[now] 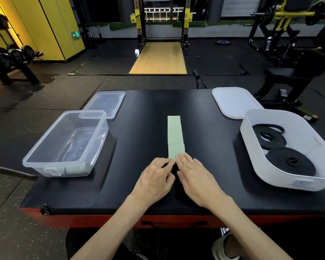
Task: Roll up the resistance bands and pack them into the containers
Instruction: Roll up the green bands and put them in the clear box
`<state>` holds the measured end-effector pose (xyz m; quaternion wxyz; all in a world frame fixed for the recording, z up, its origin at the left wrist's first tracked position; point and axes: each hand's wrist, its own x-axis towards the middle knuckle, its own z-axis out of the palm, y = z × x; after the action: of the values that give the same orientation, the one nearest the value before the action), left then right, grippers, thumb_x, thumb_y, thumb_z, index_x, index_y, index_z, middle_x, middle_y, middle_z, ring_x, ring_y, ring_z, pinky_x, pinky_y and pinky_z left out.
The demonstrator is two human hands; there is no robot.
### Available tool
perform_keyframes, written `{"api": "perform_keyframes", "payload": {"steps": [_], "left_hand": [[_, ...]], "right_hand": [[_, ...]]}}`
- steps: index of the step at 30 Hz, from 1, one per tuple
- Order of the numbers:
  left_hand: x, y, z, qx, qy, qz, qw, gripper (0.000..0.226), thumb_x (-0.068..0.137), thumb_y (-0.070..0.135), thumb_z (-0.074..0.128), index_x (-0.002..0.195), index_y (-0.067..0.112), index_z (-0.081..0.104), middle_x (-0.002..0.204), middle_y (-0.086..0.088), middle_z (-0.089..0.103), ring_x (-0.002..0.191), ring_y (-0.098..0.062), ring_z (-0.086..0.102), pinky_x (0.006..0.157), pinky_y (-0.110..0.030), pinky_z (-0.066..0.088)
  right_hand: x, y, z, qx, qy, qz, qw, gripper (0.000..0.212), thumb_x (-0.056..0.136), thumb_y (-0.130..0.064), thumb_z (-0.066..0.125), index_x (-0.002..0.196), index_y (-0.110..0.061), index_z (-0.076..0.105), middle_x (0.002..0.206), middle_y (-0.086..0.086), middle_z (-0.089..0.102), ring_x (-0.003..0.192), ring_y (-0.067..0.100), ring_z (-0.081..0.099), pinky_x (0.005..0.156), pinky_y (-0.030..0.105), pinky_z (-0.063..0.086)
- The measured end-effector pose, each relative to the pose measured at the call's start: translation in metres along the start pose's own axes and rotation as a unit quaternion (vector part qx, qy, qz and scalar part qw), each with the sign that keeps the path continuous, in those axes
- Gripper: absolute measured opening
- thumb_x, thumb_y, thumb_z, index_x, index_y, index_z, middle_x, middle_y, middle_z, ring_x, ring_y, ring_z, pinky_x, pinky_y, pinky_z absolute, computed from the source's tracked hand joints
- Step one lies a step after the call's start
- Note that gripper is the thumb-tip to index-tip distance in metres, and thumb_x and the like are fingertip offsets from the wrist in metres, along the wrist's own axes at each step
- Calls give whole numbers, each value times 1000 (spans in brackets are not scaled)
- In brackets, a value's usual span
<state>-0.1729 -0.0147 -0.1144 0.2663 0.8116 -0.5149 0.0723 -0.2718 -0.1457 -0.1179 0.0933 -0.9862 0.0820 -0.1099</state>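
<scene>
From my seat the green band (174, 136) lies flat and straight down the middle of the black padded table (139, 119), running away from the person, with bare pad on both its long sides. Both hands are at its near end. The left hand (156, 177) has its fingers curled, pinching the end of the band. The right hand (194, 174) has its fingers fairly straight and pressed together, tips resting on the band's near right corner.

To the left, well apart from the band, a clear container (45, 147) sits close to the table's left edge, with pale green rolls (77, 169) lying at its near wall. Its clear lid (105, 104) lies behind it, the near edge meeting the container's far rim. To the right, a white tub (255, 156) holds black coiled bands (291, 161); its right side runs out of my view, so I cannot tell how it sits against the table edge. A white lid (233, 102) lies flat behind it, near the far right corner.

The table's near side shows red under the black top. Around it is dark rubber gym floor: a squat rack (161, 21) over a wooden platform (158, 59) straight ahead, a dumbbell rack (11, 59) and yellow panels (51, 25) left, a bench (289, 76) right.
</scene>
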Motion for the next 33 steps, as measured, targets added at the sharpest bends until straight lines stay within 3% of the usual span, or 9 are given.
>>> {"api": "perform_keyframes", "payload": {"steps": [5, 11, 14, 20, 26, 29, 31, 33], "left_hand": [[3, -1, 0, 11, -2, -3, 1000, 44, 81, 20, 37, 110, 5, 67, 98, -2, 67, 91, -17, 63, 71, -26, 57], [7, -2, 0, 25, -5, -10, 1000, 42, 80, 21, 36, 105, 8, 67, 96, 0, 66, 91, -17, 62, 66, -25, 57], [9, -3, 1, 35, -6, -5, 999, 42, 81, 21, 35, 106, 9, 67, 96, 2, 66, 92, -16, 59, 65, -23, 55], [14, -8, 3, 79, -12, 27, 996, 38, 82, 18, 39, 110, 8, 64, 98, 6, 63, 99, -17, 54, 86, -30, 51], [14, -9, 0, 63, -19, 21, 998, 46, 83, 20, 35, 122, 7, 57, 114, 3, 62, 107, -14, 52, 93, -31, 48], [6, -10, -1, 70, -22, 12, 997, 54, 84, 22, 35, 131, 3, 52, 132, -5, 57, 123, -16, 49, 106, -26, 38], [0, -8, -1, 64, -26, 10, 998, 54, 85, 22, 34, 133, 4, 51, 137, -5, 53, 128, -15, 44, 108, -24, 33], [0, -2, -2, 54, -35, 17, 998, 53, 85, 22, 34, 132, 4, 52, 136, -5, 53, 128, -13, 41, 109, -22, 31]], "right_hand": [[4, 0, -3, 6, -4, 1, 1000, 42, 101, -24, 34, 141, -10, 37, 144, -2, 39, 137, 13, 29, 114, 35, 27], [9, -1, -6, -12, -7, 3, 1000, 43, 98, -27, 26, 136, -13, 40, 135, -5, 41, 130, 13, 33, 109, 35, 32], [10, -1, -4, -12, -22, 14, 1000, 50, 98, -29, 23, 144, -11, 32, 149, -2, 33, 140, 13, 22, 115, 35, 25], [11, -3, -5, -7, -30, 28, 999, 49, 104, -25, 28, 150, -9, 22, 158, 3, 18, 147, 14, 8, 117, 32, 12], [14, 0, 0, -26, -37, 43, 998, 73, 89, -40, -4, 151, -7, 16, 160, 6, 14, 148, 17, 6, 117, 32, 11], [16, 0, 0, -28, -35, 48, 998, 68, 93, -38, -1, 152, -7, 15, 160, 6, 13, 148, 16, 5, 117, 31, 10], [18, 0, -2, -28, -43, 51, 997, 57, 101, -32, 10, 152, -7, 13, 160, 5, 11, 148, 16, 3, 117, 31, 8], [19, 0, -3, -35, -44, 47, 997, 57, 100, -32, 8, 152, -7, 14, 160, 5, 10, 148, 16, 2, 117, 32, 8]]}}
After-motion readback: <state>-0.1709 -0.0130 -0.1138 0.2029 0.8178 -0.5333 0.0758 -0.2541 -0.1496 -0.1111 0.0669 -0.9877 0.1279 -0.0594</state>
